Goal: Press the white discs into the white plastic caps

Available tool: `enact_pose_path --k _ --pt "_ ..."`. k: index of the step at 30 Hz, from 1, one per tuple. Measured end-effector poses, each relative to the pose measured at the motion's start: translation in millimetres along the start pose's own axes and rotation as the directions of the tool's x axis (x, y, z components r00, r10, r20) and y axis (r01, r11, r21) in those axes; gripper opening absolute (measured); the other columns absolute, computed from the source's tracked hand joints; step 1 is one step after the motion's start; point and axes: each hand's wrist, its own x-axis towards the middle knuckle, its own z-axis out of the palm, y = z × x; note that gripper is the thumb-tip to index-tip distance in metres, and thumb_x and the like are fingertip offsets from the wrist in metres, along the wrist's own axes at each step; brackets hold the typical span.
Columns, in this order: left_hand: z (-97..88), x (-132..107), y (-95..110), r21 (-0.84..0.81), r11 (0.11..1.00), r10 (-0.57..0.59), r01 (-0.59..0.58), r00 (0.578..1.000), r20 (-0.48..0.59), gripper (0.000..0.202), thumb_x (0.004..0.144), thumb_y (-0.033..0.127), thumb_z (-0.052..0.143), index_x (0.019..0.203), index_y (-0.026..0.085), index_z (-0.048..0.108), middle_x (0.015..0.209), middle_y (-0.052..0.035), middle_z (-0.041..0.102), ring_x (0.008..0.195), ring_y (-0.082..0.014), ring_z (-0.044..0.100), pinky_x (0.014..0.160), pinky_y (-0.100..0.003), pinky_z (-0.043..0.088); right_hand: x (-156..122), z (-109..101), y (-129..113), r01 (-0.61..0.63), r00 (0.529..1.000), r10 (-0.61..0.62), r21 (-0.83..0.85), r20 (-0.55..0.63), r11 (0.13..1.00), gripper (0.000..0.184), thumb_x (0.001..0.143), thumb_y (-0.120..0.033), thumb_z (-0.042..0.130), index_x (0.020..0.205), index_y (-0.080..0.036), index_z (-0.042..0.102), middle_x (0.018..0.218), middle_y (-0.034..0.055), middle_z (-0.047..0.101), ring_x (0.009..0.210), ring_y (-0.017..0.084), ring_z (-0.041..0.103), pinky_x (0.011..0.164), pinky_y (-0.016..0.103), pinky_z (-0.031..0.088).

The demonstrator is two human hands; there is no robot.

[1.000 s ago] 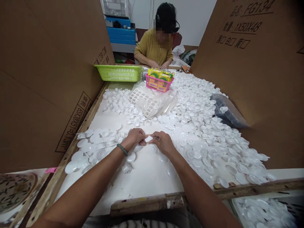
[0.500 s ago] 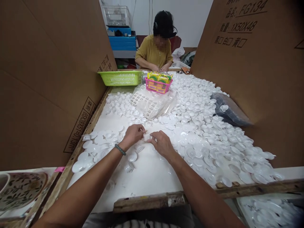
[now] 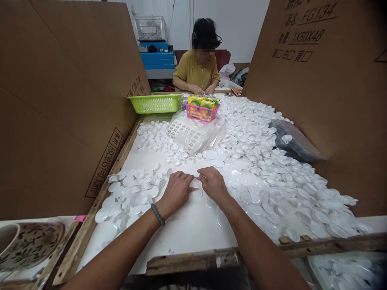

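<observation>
My left hand [image 3: 177,188], with a green bead bracelet [image 3: 157,214] at the wrist, is bent over the white tabletop, its fingers curled toward the right hand. My right hand [image 3: 212,183] faces it from the right, thumb and fingers drawn together. Their fingertips almost meet, and whatever is pinched between them is too small and pale to make out. A translucent white disc [image 3: 198,193] lies just below the fingertips. Loose white plastic discs [image 3: 131,193] are heaped left of my left hand. A far larger spread of white plastic pieces [image 3: 256,161] covers the table's right side.
Tall cardboard sheets [image 3: 60,100] wall both sides. Beyond the hands lie a clear plastic bag [image 3: 208,137], a pink basket [image 3: 201,112] of yellow packs and a green basket [image 3: 155,104]. Across the table sits a co-worker [image 3: 196,68]. Wooden edging [image 3: 193,261] borders the near side.
Both hands have come lower, and my left hand has shifted right, closer to my right hand. The small whitish piece between the fingers no longer shows clearly. The view has tilted slightly.
</observation>
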Motion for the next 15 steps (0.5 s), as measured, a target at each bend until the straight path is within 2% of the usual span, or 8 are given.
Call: enact_pose_path --k 3,8,11,15 --pt "4.2 -13 -12 0.110 0.993 -0.040 0.042 0.999 -0.021 0.016 0.084 0.019 0.046 0.094 0.018 0.058 0.091 -0.0068 0.063 0.095 -0.0241 0.049 0.089 -0.042 0.032 0 -3 -2 0.008 1.000 -0.008 0.009 -0.001 1.000 0.013 0.086 -0.020 0.051 0.088 -0.017 0.063 0.080 0.0050 0.066 0.078 0.018 0.053 0.073 0.030 0.041" --pt "0.4 -38 -41 0.211 0.972 -0.085 0.106 0.991 -0.107 0.023 0.082 0.009 0.039 0.087 0.019 0.059 0.096 -0.0078 0.062 0.102 -0.0238 0.047 0.096 -0.044 0.026 3 -4 -6 0.006 1.000 -0.006 0.003 0.022 1.000 0.012 0.086 -0.021 0.052 0.084 -0.018 0.063 0.075 0.0038 0.065 0.074 0.018 0.052 0.069 0.029 0.039" --pt "-6.2 -39 -49 0.210 0.970 -0.098 0.123 0.987 -0.124 0.020 0.084 0.015 0.041 0.090 0.019 0.060 0.102 -0.0082 0.062 0.104 -0.0252 0.047 0.094 -0.044 0.029 3 -5 -6 -0.001 1.000 0.001 -0.010 0.026 1.000 0.012 0.086 -0.021 0.051 0.082 -0.019 0.063 0.074 0.0036 0.064 0.072 0.017 0.051 0.068 0.029 0.039" --pt "-19.1 -15 -51 0.137 0.972 -0.164 0.189 0.971 -0.176 0.022 0.085 0.031 0.043 0.094 0.018 0.060 0.095 -0.0087 0.063 0.096 -0.0256 0.049 0.082 -0.038 0.036 3 -6 -5 -0.008 1.000 0.008 -0.022 0.021 1.000 0.013 0.086 -0.021 0.051 0.081 -0.019 0.063 0.074 0.0034 0.064 0.072 0.017 0.052 0.069 0.028 0.039"
